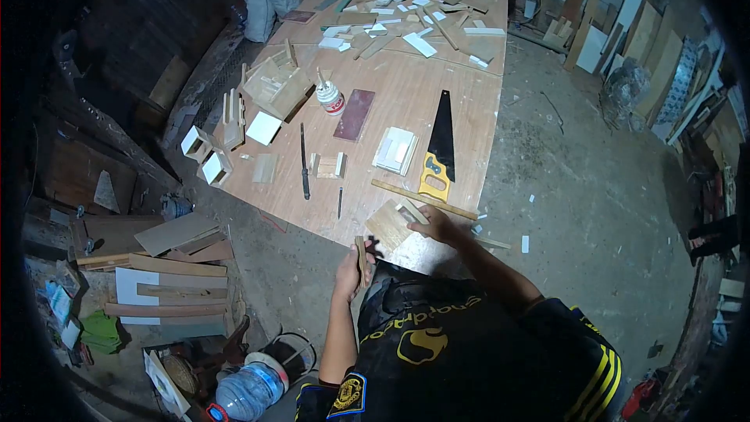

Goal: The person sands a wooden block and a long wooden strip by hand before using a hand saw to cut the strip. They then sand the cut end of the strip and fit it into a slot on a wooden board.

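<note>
My left hand (351,272) grips a narrow wooden piece (362,260), seen edge-on just off the table's near edge. At the table's corner my right hand (439,227) is closed on a small wooden block (411,212). That block overlaps a square wooden panel (386,224) in this view. Beyond my right hand lies a thin wooden strip (422,198), with a yellow-handled handsaw (441,141) behind it. A white-topped stack of square pieces (396,150) sits left of the saw. A dark pencil (340,203) and a long dark tool (304,164) lie farther left.
A glue bottle (330,98) stands beside a reddish-brown rectangular sheet (355,115). Wooden box-like assemblies (280,87) line the table's left side. Many offcuts (420,44) cover the far end. On the floor at lower left are boards (172,285) and a large water bottle (248,389).
</note>
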Demonstrator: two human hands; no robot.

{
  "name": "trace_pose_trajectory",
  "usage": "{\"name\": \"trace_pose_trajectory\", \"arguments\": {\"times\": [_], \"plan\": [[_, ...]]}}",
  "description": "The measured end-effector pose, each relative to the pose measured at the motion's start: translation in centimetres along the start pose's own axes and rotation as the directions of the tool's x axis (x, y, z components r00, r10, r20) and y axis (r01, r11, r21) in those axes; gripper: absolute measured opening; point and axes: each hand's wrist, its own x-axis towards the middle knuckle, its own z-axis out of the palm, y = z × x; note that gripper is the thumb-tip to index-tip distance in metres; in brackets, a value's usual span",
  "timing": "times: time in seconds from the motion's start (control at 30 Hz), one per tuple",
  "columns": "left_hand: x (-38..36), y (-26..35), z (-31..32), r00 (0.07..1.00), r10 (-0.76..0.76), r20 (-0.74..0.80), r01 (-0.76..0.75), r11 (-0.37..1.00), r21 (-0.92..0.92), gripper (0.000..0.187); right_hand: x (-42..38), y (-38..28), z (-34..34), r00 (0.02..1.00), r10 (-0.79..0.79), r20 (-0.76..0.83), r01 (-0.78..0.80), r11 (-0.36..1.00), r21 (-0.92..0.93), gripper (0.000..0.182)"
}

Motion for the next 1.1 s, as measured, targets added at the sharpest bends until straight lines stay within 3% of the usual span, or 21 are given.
{"name": "trace_pose_trajectory", "arguments": {"times": [0.07,0.1,0.17,0.2,0.23,0.27,0.37,0.43,0.47,0.53,0.6,0.63,0.67,0.7,0.73,0.8,0.87,0.93,1.0,1.07,1.1], "plan": [[-0.8,1.4,1.5,0.996,0.052,0.073,-0.058,0.995,0.080,0.047,-1.8,-2.5,-0.7,0.970,0.198,0.141,-0.220,0.962,0.162,0.040],[-1.5,2.3,2.6,0.986,0.117,0.117,-0.129,0.986,0.104,0.049,-2.9,-3.8,-1.1,0.969,0.200,0.145,-0.223,0.961,0.164,0.040],[-2.8,4.5,4.2,0.953,0.203,0.223,-0.246,0.952,0.184,0.048,-5.1,-6.0,-1.7,0.986,-0.091,-0.142,0.090,0.996,-0.012,0.042],[-3.0,5.0,4.9,0.954,0.199,0.224,-0.242,0.952,0.185,0.048,-5.7,-6.7,-1.8,0.986,-0.087,-0.143,0.086,0.996,-0.010,0.042],[-3.1,5.2,5.8,0.930,0.274,0.245,-0.329,0.919,0.218,0.047,-6.1,-7.5,-1.7,0.900,-0.330,-0.286,0.330,0.943,-0.050,0.042],[-3.4,5.5,6.6,0.899,0.345,0.268,-0.411,0.877,0.250,0.046,-6.5,-8.4,-1.7,0.736,-0.541,-0.408,0.542,0.831,-0.124,0.043],[-4.7,6.5,8.7,0.844,0.462,0.270,-0.534,0.766,0.357,0.044,-10.2,-14.8,-3.1,0.725,-0.584,-0.366,0.608,0.792,-0.058,0.047],[-4.9,7.1,8.9,0.751,0.533,0.390,-0.656,0.534,0.534,0.040,-11.3,-16.9,-3.9,0.693,-0.653,-0.305,0.632,0.754,-0.180,0.049],[-5.2,7.3,9.6,0.747,0.529,0.404,-0.662,0.530,0.530,0.040,-11.5,-17.3,-4.4,0.662,-0.715,-0.224,0.654,0.698,-0.293,0.051],[-7.0,8.9,11.9,0.772,0.550,0.320,-0.635,0.632,0.445,0.048,-11.6,-17.0,-5.1,0.708,-0.663,-0.243,0.610,0.747,-0.263,0.056],[-6.6,8.7,12.2,0.785,0.526,0.328,-0.619,0.645,0.447,0.047,-12.0,-17.6,-5.8,0.816,-0.559,-0.151,0.497,0.810,-0.312,0.052],[-5.9,8.1,12.5,0.603,0.714,0.356,-0.782,0.440,0.441,0.041,-13.0,-18.5,-5.9,0.732,-0.670,-0.126,0.613,0.727,-0.309,0.049],[-5.6,7.7,12.6,0.383,0.841,0.384,-0.880,0.205,0.429,0.035,-12.9,-18.4,-6.1,0.733,-0.667,-0.132,0.610,0.730,-0.308,0.049],[-7.3,8.5,11.9,0.648,0.626,0.434,-0.757,0.466,0.457,0.041,-12.6,-18.1,-6.3,0.736,-0.650,-0.187,0.563,0.742,-0.363,0.048],[-7.8,8.4,11.9,0.652,0.615,0.443,-0.755,0.472,0.455,0.041,-12.4,-17.7,-6.7,0.737,-0.632,-0.240,0.510,0.752,-0.417,0.046],[-7.9,8.8,12.3,0.805,0.460,0.374,-0.585,0.720,0.373,0.046,-11.9,-16.7,-7.3,0.710,-0.656,-0.256,0.513,0.731,-0.450,0.045],[-7.8,8.6,12.1,0.822,0.438,0.364,-0.547,0.784,0.293,0.051,-12.2,-16.5,-6.8,0.751,-0.618,-0.232,0.509,0.766,-0.393,0.042],[-8.2,9.1,11.6,0.899,0.217,0.381,-0.220,0.975,-0.036,0.053,-11.8,-16.7,-6.5,0.711,-0.664,-0.230,0.570,0.736,-0.365,0.040],[-8.1,9.4,10.7,0.888,0.220,0.403,-0.223,0.974,-0.042,0.051,-11.9,-17.4,-6.2,0.669,-0.605,-0.431,0.598,0.783,-0.171,0.040],[-7.8,9.4,10.1,0.873,0.212,0.439,-0.217,0.975,-0.039,0.049,-12.2,-18.2,-5.8,0.613,-0.665,-0.427,0.648,0.732,-0.210,0.044],[-7.4,9.2,10.0,0.824,0.369,0.429,-0.451,0.887,0.104,0.045,-12.9,-19.0,-5.4,0.671,-0.675,-0.306,0.624,0.738,-0.257,0.046]]}}
